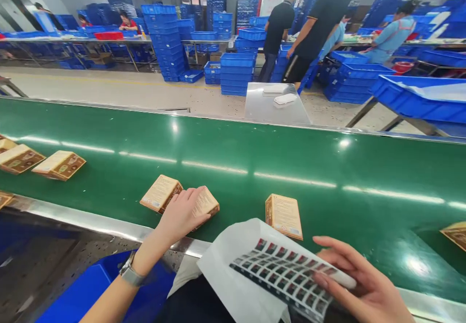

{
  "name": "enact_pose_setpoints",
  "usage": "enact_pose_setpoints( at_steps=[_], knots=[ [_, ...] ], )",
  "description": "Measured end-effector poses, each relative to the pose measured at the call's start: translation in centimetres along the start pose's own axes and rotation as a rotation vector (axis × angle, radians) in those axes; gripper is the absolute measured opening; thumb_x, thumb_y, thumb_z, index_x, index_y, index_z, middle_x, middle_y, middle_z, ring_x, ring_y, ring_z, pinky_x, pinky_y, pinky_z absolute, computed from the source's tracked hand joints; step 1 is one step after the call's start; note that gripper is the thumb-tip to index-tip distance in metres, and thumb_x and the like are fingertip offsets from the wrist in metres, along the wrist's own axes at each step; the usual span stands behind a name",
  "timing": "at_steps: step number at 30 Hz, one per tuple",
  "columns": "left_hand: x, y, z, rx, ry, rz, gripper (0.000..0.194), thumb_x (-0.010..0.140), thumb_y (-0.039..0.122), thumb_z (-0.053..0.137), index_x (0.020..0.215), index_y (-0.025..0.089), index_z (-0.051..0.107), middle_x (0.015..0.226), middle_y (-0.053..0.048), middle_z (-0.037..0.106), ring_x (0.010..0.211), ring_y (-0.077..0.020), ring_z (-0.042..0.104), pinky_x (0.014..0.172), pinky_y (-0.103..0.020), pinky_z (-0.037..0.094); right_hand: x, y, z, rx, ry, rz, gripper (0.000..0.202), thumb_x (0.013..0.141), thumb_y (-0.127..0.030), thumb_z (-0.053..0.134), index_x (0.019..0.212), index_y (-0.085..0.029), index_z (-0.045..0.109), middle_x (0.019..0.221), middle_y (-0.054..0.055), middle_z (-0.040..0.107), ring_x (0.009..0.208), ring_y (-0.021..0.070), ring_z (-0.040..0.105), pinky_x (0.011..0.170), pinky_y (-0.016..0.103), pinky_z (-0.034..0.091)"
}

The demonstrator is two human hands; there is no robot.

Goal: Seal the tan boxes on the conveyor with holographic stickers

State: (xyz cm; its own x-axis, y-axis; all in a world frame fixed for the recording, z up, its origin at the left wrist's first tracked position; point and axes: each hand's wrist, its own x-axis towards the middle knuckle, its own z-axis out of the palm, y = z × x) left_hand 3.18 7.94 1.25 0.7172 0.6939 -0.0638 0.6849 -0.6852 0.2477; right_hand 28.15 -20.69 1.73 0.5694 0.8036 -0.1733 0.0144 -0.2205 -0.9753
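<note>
My left hand (182,212) grips a small cream-and-brown cardboard box (207,202) on the green conveyor belt (225,141), its fingers over the top and thumb along the near side. Touching or close to that one, at its left, lies a similar box (160,193). In my right hand (364,279) is a curled sheet of stickers (287,274), pinched at its right edge between thumb and fingers. Rows of small dark and red labels run across its white backing. Just beyond the sheet another box (286,216) lies on the belt.
More boxes lie on the belt at the left (60,164) and one at the right edge (457,234). A blue bin (83,294) stands below the belt's near metal rim. Across the belt are a metal plate (274,102), stacked blue crates (165,41) and several people.
</note>
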Motion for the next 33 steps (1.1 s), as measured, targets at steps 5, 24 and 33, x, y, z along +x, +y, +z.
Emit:
enact_pose_setpoints(
  at_steps=[5, 24, 33],
  knots=[
    [0.0, 5.1, -2.0, -0.161, 0.354, -0.031, 0.053, 0.098, 0.046, 0.043, 0.14, 0.013, 0.043, 0.152, -0.021, 0.04, 0.139, -0.0377, 0.04, 0.112, -0.054, 0.034, 3.4, -1.5, 0.5, 0.043, -0.133, -0.053, 0.042, 0.082, -0.046, 0.073, 0.116, -0.025, 0.061, 0.084, 0.003, 0.071, 0.071, 0.0191, 0.069, 0.062, 0.028, 0.058],
    [2.6, 14.9, -4.0, -0.293, -0.215, 0.508, 0.022, 0.1, 0.038, 0.051, 0.088, 0.025, 0.064, 0.081, 0.006, 0.07, 0.067, -0.0137, 0.063, 0.062, -0.027, 0.035, 3.2, -4.5, 2.3, -0.755, 0.114, -0.81, 0.019, 0.094, -0.007, 0.058, 0.108, -0.02, 0.061, 0.103, 0.005, 0.072, 0.097, 0.0203, 0.066, 0.089, 0.039, 0.048],
    [4.6, 14.0, -3.8, -0.3, -0.459, 0.481, 0.014, 0.096, 0.029, 0.057, 0.085, 0.025, 0.064, 0.085, 0.005, 0.073, 0.08, -0.0167, 0.069, 0.069, -0.027, 0.048, 2.9, -0.4, 2.4, -0.236, 0.308, -0.286, 0.01, 0.097, -0.028, 0.055, 0.093, -0.024, 0.063, 0.127, 0.006, 0.063, 0.123, 0.0232, 0.056, 0.1, 0.04, 0.046]
  ],
)
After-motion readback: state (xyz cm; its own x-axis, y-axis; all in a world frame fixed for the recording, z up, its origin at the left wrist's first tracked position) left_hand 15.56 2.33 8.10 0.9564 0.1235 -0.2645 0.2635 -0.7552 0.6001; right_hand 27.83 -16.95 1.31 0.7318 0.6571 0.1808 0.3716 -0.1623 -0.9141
